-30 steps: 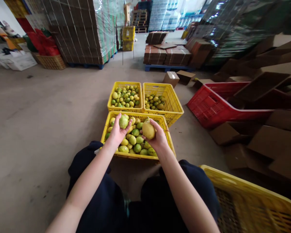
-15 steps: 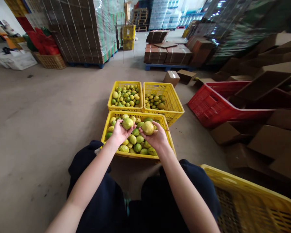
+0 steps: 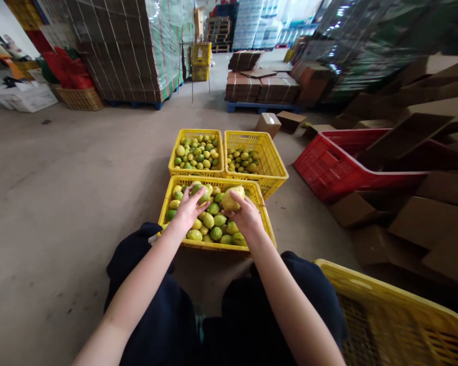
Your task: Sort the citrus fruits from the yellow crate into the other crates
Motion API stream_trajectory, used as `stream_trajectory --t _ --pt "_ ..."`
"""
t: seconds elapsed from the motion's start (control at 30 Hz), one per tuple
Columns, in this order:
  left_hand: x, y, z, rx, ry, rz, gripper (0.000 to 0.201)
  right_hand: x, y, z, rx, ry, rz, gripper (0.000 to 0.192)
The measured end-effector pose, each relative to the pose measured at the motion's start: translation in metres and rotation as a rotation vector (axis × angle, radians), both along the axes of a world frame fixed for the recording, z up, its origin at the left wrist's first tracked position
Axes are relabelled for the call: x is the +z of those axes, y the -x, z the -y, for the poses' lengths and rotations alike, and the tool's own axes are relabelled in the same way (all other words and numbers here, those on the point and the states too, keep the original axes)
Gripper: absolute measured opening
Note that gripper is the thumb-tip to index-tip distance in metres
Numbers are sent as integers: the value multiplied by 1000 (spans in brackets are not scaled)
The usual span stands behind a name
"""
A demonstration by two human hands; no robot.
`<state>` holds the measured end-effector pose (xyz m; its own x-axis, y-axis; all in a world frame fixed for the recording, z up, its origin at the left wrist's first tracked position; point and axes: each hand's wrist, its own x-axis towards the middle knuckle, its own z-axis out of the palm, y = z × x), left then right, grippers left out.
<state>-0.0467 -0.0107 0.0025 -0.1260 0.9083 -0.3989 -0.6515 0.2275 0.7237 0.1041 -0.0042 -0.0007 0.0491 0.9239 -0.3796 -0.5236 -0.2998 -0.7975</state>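
Observation:
Over the front yellow crate (image 3: 213, 245), which is full of green and yellow lemons, both my hands are raised close together. My left hand (image 3: 190, 208) is closed around a greenish lemon (image 3: 203, 192), fingers over its near side. In my right hand (image 3: 247, 213) is a larger, yellower lemon (image 3: 231, 199), gripped with the thumb on top and fingers beneath. Loose lemons (image 3: 216, 233) lie under and around both hands. My palms hide part of the crate's contents.
Behind stand a well-filled yellow crate (image 3: 197, 173) and a partly filled one (image 3: 269, 152). To the right are a red crate (image 3: 320, 170) and cardboard boxes (image 3: 431, 223). Another yellow crate (image 3: 397, 290) is by my right leg. Stacked cardboard (image 3: 261, 89) sits farther back.
Both lemons have been turned in my hands. My left fingers now lie over the top of its lemon, and my right hand has tipped its lemon upright. The crates stay put.

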Motion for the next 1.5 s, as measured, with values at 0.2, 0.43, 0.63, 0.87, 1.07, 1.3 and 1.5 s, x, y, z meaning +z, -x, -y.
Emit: stream_trajectory --t 0.2,0.43,0.63,0.87,1.07,1.3,1.5 --pt "4 0 5 245 -337 -371 54 0 1 8 -128 -486 344 58" --pt "15 -4 14 212 -412 -445 52 5 7 11 -178 -571 426 54" --pt "16 -4 12 136 -338 -248 47 4 7 10 -123 -473 269 52" --pt "10 4 5 -92 -239 38 27 3 9 4 -58 -296 9 42" --pt "11 5 5 -154 -189 104 24 6 7 4 -23 -191 -76 41" --pt "11 6 4 -159 -172 87 19 7 4 4 6 -234 -16 39" --pt "12 6 3 -125 -88 86 9 9 2 5 60 -229 -22 41"
